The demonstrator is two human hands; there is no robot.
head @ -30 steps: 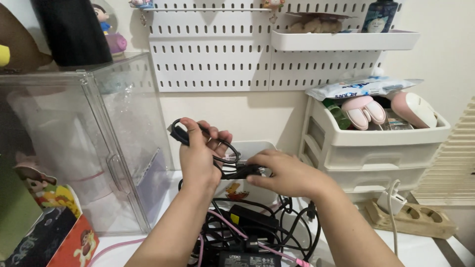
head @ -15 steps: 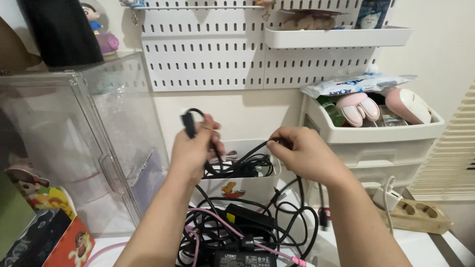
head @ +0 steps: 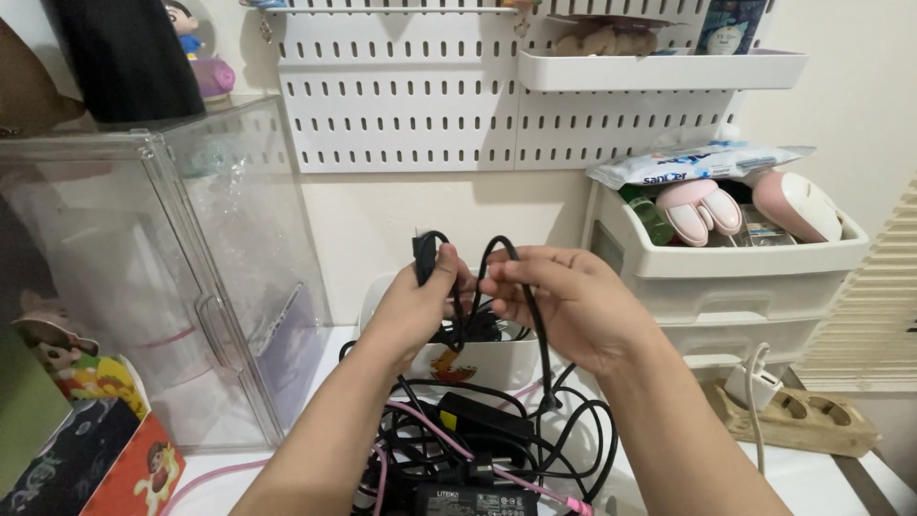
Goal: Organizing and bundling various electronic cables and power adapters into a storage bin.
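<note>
My left hand grips a black cable near its plug end, with the plug sticking up above my thumb. My right hand is close beside it and pinches a loop of the same cable, which arches over the fingers and hangs down the front. Both hands hover over a small white bin that holds more coiled black cable. Below my wrists lies a tangle of black and pink cords with a black power adapter.
A clear plastic box stands at the left, colourful cartons at its foot. A white drawer unit with pink items on top sits at the right, under a white pegboard with a shelf. A wooden power strip lies at the right.
My hands had pulled apart, stretching the cable between them. Now they have come together in front of the bin, and the right hand has folded a loop of cable toward the left hand.
</note>
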